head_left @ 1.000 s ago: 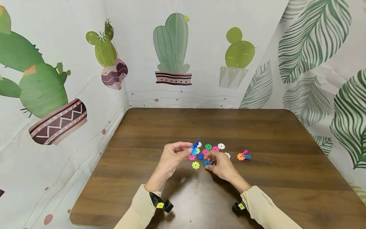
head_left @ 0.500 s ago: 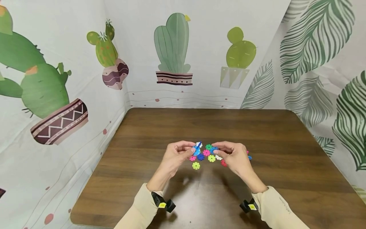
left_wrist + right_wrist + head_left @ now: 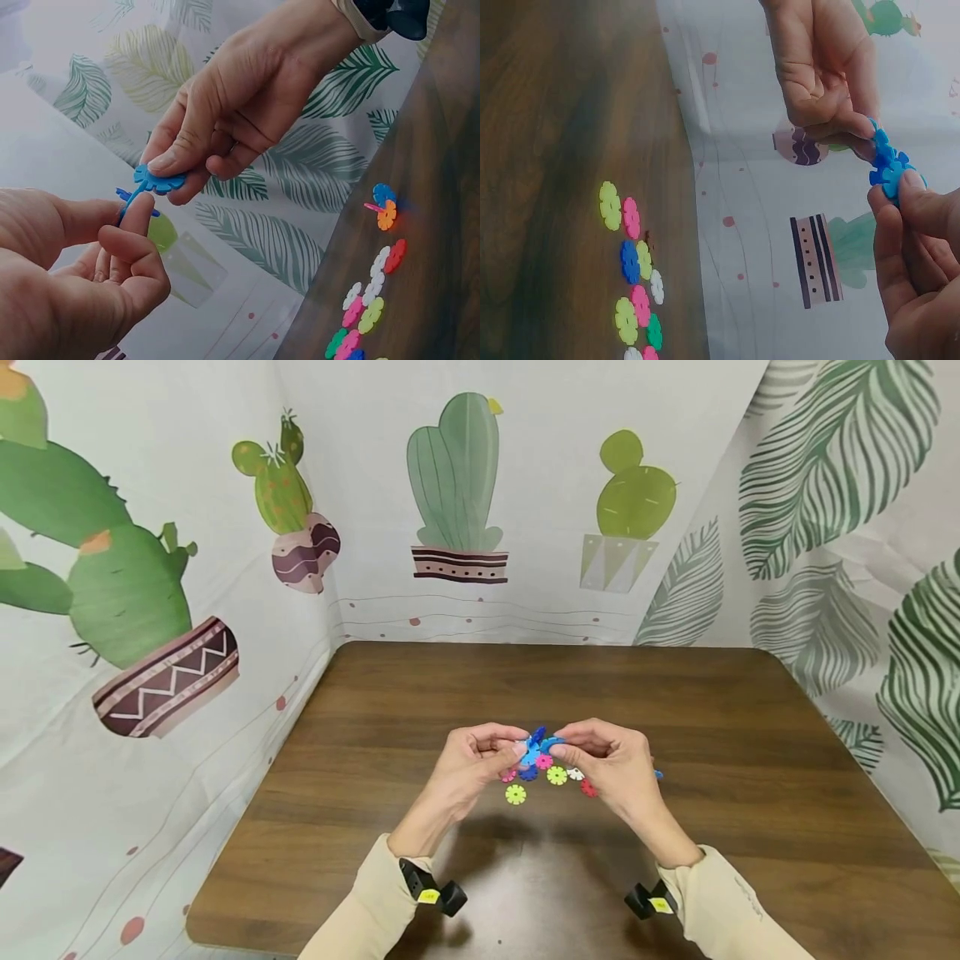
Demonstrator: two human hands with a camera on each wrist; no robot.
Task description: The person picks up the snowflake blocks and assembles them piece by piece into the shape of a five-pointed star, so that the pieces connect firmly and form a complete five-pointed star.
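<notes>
Blue discs, orange disc — left wrist only

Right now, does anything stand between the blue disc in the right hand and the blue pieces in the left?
Nothing visible does. The right hand holds the blue disc up to the blue pieces in the left hand; they appear to touch. The loose discs lie below on the table, out of the way.

The left hand and right hand nearly meet, tips toward each other, each thumb pinched toward its fingers. Behind the hands, both forearms slant inward.
</notes>
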